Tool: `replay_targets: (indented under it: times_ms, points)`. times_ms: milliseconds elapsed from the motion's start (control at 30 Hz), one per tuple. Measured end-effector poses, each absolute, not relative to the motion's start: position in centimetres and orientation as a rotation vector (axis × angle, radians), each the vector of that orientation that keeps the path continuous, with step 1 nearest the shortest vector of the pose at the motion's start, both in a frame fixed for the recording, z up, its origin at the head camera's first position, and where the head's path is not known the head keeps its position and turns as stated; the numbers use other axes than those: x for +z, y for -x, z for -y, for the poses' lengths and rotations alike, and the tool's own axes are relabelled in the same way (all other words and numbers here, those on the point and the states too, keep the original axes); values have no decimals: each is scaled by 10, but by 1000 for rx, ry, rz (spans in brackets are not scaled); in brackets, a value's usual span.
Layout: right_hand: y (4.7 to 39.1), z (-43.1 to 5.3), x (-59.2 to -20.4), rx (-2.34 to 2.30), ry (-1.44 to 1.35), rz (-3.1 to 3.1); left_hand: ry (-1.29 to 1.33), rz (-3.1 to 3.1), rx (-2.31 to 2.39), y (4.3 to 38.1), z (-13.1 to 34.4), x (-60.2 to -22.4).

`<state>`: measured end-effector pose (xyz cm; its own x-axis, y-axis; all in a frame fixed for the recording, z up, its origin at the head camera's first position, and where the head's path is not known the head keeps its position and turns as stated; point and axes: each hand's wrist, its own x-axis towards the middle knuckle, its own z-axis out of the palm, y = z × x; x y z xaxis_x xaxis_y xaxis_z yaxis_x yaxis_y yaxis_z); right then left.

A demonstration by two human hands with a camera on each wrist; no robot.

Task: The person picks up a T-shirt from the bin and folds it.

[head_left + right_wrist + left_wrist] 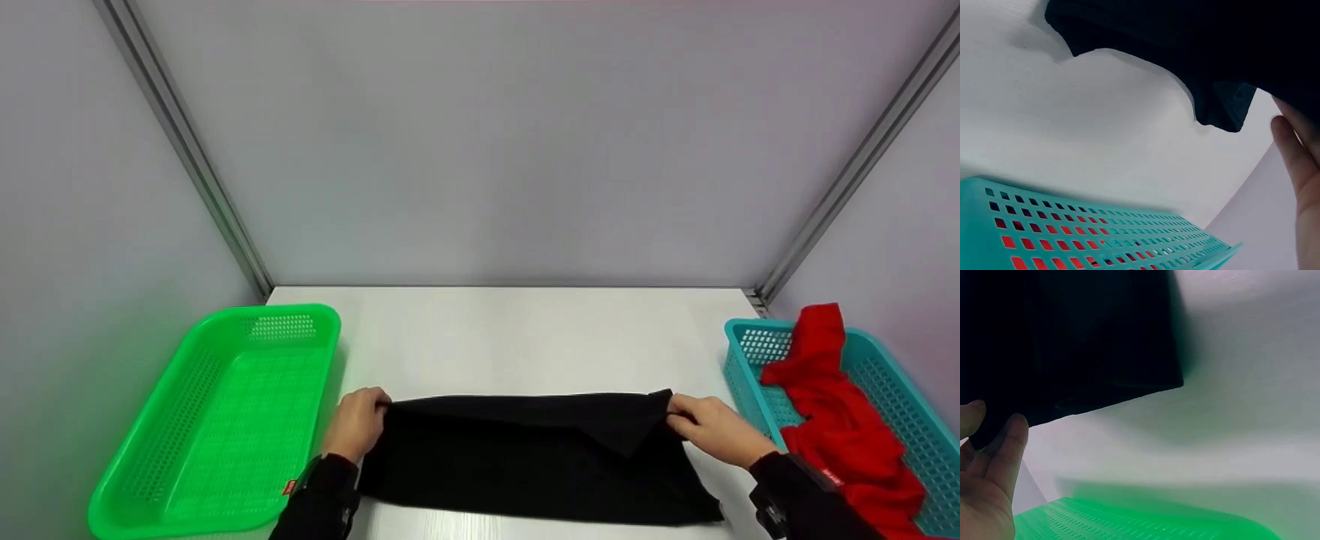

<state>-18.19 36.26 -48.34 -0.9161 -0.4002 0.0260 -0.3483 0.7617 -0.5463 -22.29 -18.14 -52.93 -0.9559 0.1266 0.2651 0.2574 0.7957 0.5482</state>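
A black cloth (540, 472), perhaps a garment, lies folded lengthwise into a wide strip across the front of the white table. At its far left corner my left hand (356, 426) pinches the fabric between thumb and fingers, as the left wrist view also shows on the cloth (1072, 337). My right hand (716, 429) pinches the far right corner, where a loose flap hangs down over the strip. In the right wrist view the edge of the cloth (1174, 50) is uneven, and fingers (1292, 146) reach under it.
To the left stands a green plastic basket (322, 375) with nothing seen inside. A turquoise basket (742, 375) on the right holds crumpled red cloth (847, 420), part of it draped over the rim. Grey panels (510, 150) wall in the table (525, 337) at the back and sides.
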Motion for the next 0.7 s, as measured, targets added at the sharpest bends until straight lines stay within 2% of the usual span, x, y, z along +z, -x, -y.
replay_targets:
  times_ms: [467, 700]
  points:
    - [166, -365, -510, -678, 656, -2670, 387, 2856, -805, 212, 187, -549]
    - [155, -349, -526, -164, 971, -2903, 429, 3058, -617, 205, 180, -547]
